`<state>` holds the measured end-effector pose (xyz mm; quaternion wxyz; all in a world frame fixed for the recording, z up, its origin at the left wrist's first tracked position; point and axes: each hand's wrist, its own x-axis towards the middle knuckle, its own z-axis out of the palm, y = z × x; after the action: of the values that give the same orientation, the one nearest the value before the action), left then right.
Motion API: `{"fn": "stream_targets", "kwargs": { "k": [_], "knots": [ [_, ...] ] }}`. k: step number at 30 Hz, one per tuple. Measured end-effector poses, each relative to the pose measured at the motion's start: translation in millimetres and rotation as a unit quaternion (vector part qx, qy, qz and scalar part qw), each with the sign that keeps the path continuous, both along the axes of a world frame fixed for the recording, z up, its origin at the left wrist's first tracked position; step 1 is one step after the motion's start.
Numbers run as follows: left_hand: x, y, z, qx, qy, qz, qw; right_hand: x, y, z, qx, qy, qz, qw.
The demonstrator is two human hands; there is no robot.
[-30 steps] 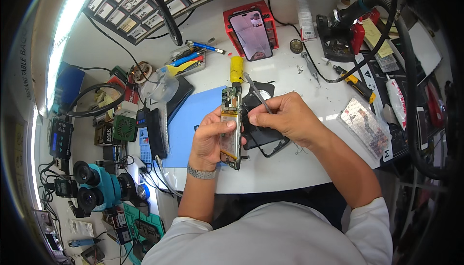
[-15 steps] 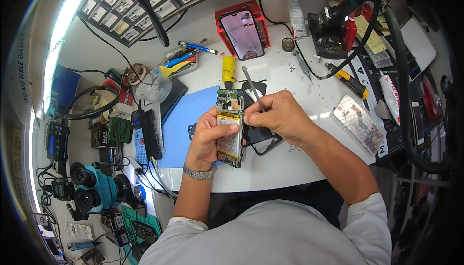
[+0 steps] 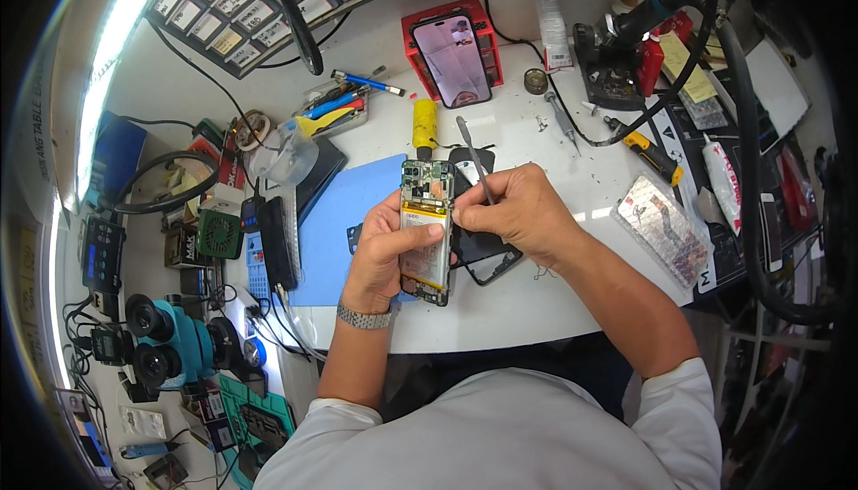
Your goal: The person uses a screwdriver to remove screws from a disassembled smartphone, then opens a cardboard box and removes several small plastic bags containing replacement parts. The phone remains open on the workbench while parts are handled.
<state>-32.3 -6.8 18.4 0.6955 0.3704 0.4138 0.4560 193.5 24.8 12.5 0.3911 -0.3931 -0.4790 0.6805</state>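
An opened smartphone (image 3: 425,244) with its battery and circuit board bare is gripped in my left hand (image 3: 380,253), thumb lying across the battery. My right hand (image 3: 518,217) pinches a thin grey metal spudger (image 3: 474,150), its flat end pointing up and away. The right fingertips touch the phone's right edge beside the top of the battery; the tool's lower end is hidden by them. Under and beside the hands lie dark phone parts (image 3: 487,262) on the white table. Just beyond the phone is a yellow bottle (image 3: 424,125) with a dark cap end.
A blue mat (image 3: 326,249) lies to the left. At the back, a lit phone (image 3: 452,61) leans on a red rack. A yellow-black screwdriver (image 3: 648,148) and a wrapped phone panel (image 3: 661,226) lie right, below a thick black hose (image 3: 746,150). A teal microscope (image 3: 183,342) stands at left.
The spudger's upper end has tilted slightly to the right and away. Both hands keep their hold on phone and tool; the whole view has shifted a little.
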Motion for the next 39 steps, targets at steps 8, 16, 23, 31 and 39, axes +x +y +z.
{"fn": "stream_targets", "kwargs": {
  "k": [8, 16, 23, 31, 39],
  "knots": [
    [0.2, -0.1, -0.8, -0.001, -0.003, -0.003, 1.000, -0.6, 0.4, 1.5, 0.006, -0.025, -0.003, 1.000],
    [-0.2, -0.5, 1.6, -0.006, -0.018, -0.014, 1.000, -0.6, -0.7, 2.0, 0.004, -0.015, -0.005, 1.000],
    [-0.7, -0.3, 0.8, -0.008, -0.017, -0.016, 1.000, -0.5, -0.2, 0.4, 0.011, -0.020, -0.004, 1.000],
    [-2.8, 0.3, -0.2, 0.008, 0.007, -0.002, 1.000, 5.3, 5.2, 5.1, 0.018, -0.020, -0.003, 1.000],
    [-37.8, -25.6, 8.9, 0.072, 0.120, 0.185, 0.973, 27.2, 26.0, 3.1, 0.093, -0.235, -0.115, 0.961]
  ]
}}
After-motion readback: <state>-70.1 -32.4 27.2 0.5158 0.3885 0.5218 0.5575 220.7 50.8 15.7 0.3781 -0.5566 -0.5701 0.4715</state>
